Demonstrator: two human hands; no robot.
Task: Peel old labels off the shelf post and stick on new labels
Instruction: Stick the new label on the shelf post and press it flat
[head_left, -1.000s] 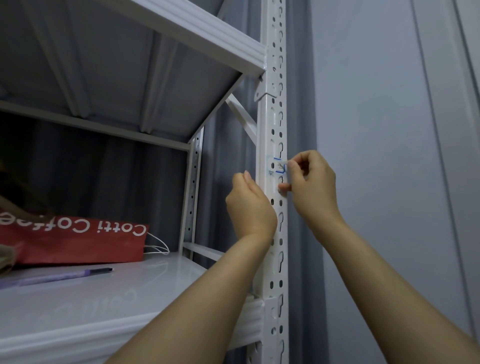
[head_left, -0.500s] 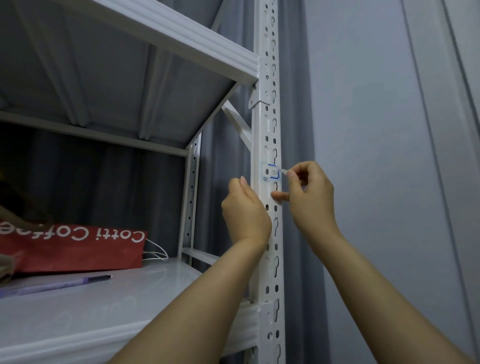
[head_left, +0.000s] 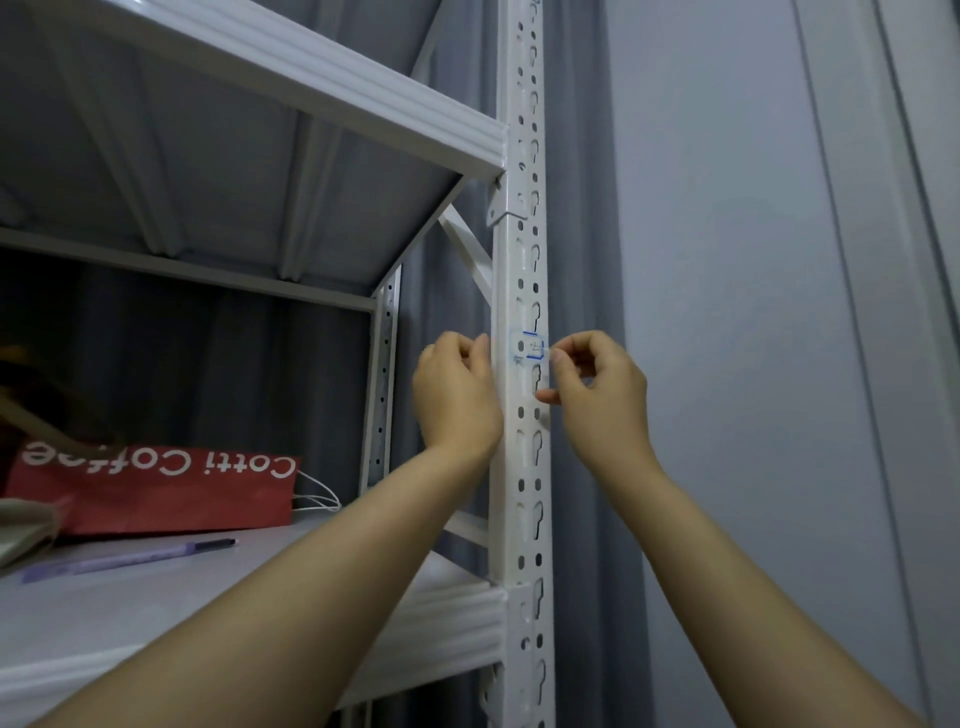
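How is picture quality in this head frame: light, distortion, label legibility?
Head view: dim, bluish light; deep shadow at back left of the shelf; wide-angle bows the wall lines at right; label on the shelf post sharp-edged, its writing too small to read.

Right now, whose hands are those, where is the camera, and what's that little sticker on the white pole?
There is no machine here, only a person's two bare hands. The one picture comes from a camera worn on the person's head, so you see their arms reaching out in front. The white pole is a shelf post full of holes. A small label with blue marks is stuck on it. The right hand pinches the label's right edge between its fingertips, as if to peel it off. The left hand leans against the post's left side with curled fingers; I cannot tell whether it holds anything. On the shelf to the left lie a red paper bag and a purple pen.
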